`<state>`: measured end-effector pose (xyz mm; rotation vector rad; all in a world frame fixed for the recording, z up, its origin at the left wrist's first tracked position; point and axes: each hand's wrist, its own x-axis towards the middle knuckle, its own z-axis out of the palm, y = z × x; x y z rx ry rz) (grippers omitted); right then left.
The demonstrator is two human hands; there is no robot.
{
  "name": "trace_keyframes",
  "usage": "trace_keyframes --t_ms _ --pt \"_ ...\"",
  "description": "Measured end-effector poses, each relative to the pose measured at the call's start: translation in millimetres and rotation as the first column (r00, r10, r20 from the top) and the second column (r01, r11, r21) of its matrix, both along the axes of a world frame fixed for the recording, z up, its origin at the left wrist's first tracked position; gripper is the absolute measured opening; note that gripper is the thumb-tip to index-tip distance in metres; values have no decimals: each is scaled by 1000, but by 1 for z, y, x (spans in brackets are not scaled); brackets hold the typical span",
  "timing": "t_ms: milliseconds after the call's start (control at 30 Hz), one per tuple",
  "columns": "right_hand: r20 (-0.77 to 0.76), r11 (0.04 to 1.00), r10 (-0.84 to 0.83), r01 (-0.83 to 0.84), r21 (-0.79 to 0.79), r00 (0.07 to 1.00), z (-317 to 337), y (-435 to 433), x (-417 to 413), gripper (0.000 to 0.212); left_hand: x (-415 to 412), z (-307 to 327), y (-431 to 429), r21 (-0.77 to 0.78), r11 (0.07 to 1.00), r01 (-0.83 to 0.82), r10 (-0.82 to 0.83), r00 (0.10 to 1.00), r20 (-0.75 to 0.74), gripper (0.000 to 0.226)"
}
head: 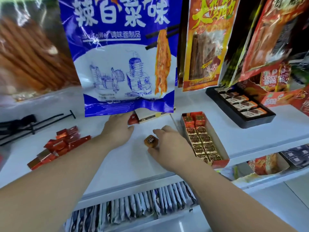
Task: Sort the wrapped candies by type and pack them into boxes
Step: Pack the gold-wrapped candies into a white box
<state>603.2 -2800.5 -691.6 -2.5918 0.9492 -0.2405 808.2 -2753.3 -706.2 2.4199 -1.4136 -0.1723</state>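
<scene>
On the white shelf (147, 166), my right hand (172, 146) pinches a gold-wrapped candy (151, 140) between thumb and fingers. To its right stands a long open box (220, 138) filled with gold candies (203, 144) and a few red ones (194, 119) at the far end. My left hand (117, 129) reaches under a hanging blue bag, fingertips at a red candy (133, 118) beside a flat carton (150, 115); its fingers are partly hidden. A pile of red-wrapped candies (61, 143) lies at the left.
A blue and white snack bag (120, 61) and red snack bags (204, 47) hang in front of me. A black tray (260, 118) of brown packets sits at the right. Black hooks (33, 123) lie at the far left. Lower shelves hold packets (133, 208).
</scene>
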Motion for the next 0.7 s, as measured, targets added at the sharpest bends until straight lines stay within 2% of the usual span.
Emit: trace_keyframes --t_ms 100,267,333,367,500,600,700 --pt "-10 997 5 -4 74 1000 -4 -2 0 60 3 -3 -6 -80 997 -4 2 1000 -27 39" --pt "56 989 22 -29 144 998 -3 -4 -3 41 3 1 -1 -74 997 0 7 995 101 31" --pt "58 982 60 -70 175 997 -2 -4 -5 40 1 5 8 -60 998 12 -5 993 114 22" --pt "53 979 79 -88 184 995 -2 -4 -6 42 1 8 14 -31 999 22 -18 992 122 19" --pt "12 966 130 -130 224 991 0 -4 -8 48 4 18 40 155 987 35 -61 985 162 32" --pt "-29 957 166 -154 244 986 4 -1 -10 51 -2 27 58 308 951 -20 -51 974 220 26" --pt "-29 958 165 -154 242 986 7 4 -13 46 -10 37 70 301 952 -59 -17 969 246 21"
